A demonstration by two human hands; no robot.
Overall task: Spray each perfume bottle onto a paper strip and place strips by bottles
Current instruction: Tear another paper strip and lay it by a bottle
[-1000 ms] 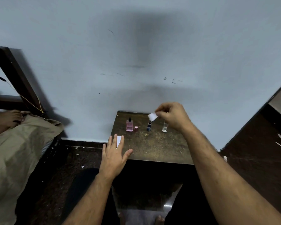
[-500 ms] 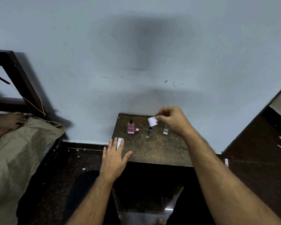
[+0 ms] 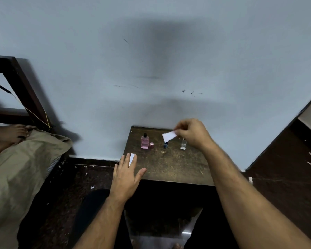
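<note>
left hand (image 3: pixel 126 178): nearest item, lying flat at the near left corner of the small dark table (image 3: pixel 178 168), fingers straight and spread, gripping nothing. its fingertips cover the near end of a white paper strip (image 3: pixel 132 157) that lies on the tabletop; the far end of the strip shows beyond them.

right hand (image 3: pixel 192 134): raised above the far right part of the table, fingers curled, thumb and fingertips pinching one end of a second white strip (image 3: pixel 168 136). this strip sticks out to the left, in the air, in front of the top of the blue bottle.

bottles, one row toward the back of the table, all upright:
- pink bottle (image 3: pixel 144 141), left, black sprayer top bare.
- pink cap (image 3: pixel 151 145), standing on the table just right of the pink bottle.
- small blue bottle (image 3: pixel 165 145), middle, upper part hidden by the held strip.
- clear bottle (image 3: pixel 183 144), right, partly behind the right hand.

surroundings: pale blue wall (image 3: pixel 151 60) behind the table; dark wooden frame (image 3: pixel 22 90) far left; tan cloth (image 3: pixel 20 169) at left, with another person's bare foot (image 3: pixel 16 132) at its far edge.
</note>
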